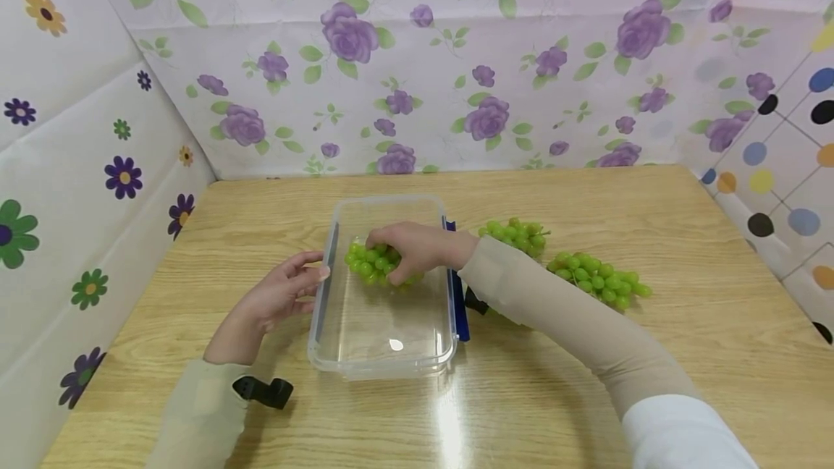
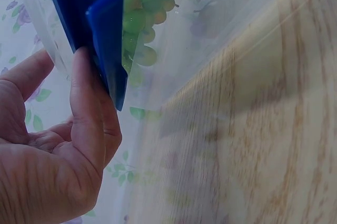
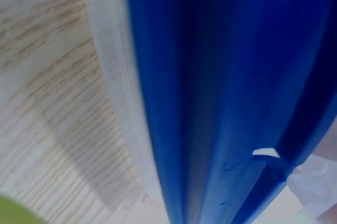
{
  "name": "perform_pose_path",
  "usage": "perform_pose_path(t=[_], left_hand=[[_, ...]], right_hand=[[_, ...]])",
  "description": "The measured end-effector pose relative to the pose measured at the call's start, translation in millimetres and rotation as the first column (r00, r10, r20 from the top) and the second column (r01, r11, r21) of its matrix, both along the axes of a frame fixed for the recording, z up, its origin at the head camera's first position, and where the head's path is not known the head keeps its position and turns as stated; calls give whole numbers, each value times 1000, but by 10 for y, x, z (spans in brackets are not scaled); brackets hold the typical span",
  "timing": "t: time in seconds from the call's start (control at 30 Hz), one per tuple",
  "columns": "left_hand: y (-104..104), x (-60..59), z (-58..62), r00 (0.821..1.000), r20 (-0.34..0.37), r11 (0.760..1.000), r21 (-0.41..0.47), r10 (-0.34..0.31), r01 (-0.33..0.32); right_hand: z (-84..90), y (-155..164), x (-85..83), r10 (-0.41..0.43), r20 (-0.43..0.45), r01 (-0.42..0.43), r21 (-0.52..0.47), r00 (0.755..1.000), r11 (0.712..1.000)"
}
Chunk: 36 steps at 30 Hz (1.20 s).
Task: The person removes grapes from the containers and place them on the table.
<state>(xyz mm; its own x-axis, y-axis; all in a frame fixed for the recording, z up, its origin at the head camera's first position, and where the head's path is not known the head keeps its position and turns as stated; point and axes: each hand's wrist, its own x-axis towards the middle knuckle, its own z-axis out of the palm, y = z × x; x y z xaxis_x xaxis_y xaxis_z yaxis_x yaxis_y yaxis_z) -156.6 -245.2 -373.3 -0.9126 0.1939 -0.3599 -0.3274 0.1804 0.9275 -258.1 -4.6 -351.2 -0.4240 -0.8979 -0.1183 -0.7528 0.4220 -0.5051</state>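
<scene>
A clear plastic container (image 1: 384, 331) with blue side latches sits on the table, without a lid on it. Inside it, toward the far half, my right hand (image 1: 417, 248) grips a bunch of green grapes (image 1: 368, 263) from above, fingers curled over the bunch. Along the container's left side, my left hand (image 1: 287, 288) rests its loosely bent fingers at the rim. Up close in the left wrist view, those fingers touch the blue latch (image 2: 108, 21), with grapes (image 2: 137, 19) showing through the clear wall. In the right wrist view the other latch (image 3: 221, 77) hides the right hand.
To the right of the container lie two more grape bunches, one farther back (image 1: 517, 236) and one nearer (image 1: 599, 279). The wooden table (image 1: 293, 216) meets a floral cloth wall (image 1: 430, 93) behind and patterned walls on both sides.
</scene>
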Motion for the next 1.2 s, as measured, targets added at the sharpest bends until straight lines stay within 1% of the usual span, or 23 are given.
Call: perform_pose_path(t=[0.3, 0.77, 1.07, 1.2], left_hand=[[17, 8, -7, 1000, 0, 1000, -9, 4, -4], [20, 13, -2, 1000, -2, 1000, -2, -6, 6], [13, 8, 1, 1000, -5, 1000, -8, -3, 3], [8, 3, -4, 1000, -2, 1000, -12, -1, 1]], right_hand=[[-8, 46, 36, -5, -7, 5, -13, 1000, 1000], [76, 127, 163, -11, 25, 12, -35, 1000, 999], [104, 150, 205, -6, 11, 7, -37, 1000, 999], [132, 161, 232, 8, 1, -8, -41, 1000, 999]])
